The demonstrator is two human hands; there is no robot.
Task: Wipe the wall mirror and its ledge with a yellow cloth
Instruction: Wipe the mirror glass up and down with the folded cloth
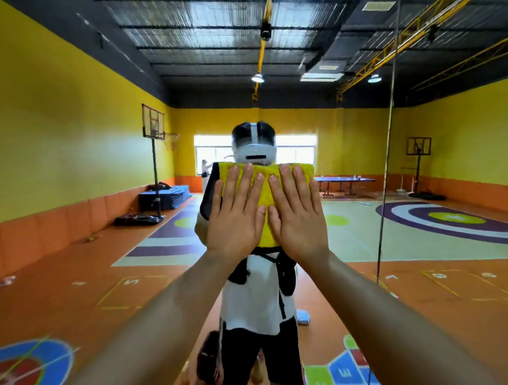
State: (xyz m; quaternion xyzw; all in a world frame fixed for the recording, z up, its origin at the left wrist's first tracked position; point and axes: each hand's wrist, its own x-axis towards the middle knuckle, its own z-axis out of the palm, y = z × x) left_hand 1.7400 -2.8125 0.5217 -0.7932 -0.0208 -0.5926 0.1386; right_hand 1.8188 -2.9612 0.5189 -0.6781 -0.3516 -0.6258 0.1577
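Hoop: a basketball hoop (154, 124) shows in the glass, well to the left of the left hand and above it.
Mirror: the mirror (149, 236) spreads out on every side of both hands and carries the picture of a painted sports hall.
Left hand: the left hand (236, 219) lies flat, fingers straight and a little spread. It presses the left half of the cloth to the glass and grasps nothing.
Cloth: the cloth (265, 194) is pinned under both palms. Its top edge shows above the fingertips and a strip shows between the two hands.
Reflection: the person's own reflection (257, 298) stands straight behind the hands and runs down below the wrists.
Right hand: the right hand (296, 216) is flat too, fingers straight and close together. It touches the left hand at the thumbs and presses the right half of the cloth.
Seam: a thin upright seam (388, 161) in the glass runs to the right of the right hand.
Table: a blue table (346, 180) is mirrored just right of the right fingertips.
Ledge: not in view; it is probably below the forearms.
Step in hand: wiping the glass at head height, it seems, with the ledge left to do.
Doing it well: keep both palms flat so the whole cloth bears evenly. Slide in overlapping passes, carry them across the seam, and work downward so the ledge comes last.
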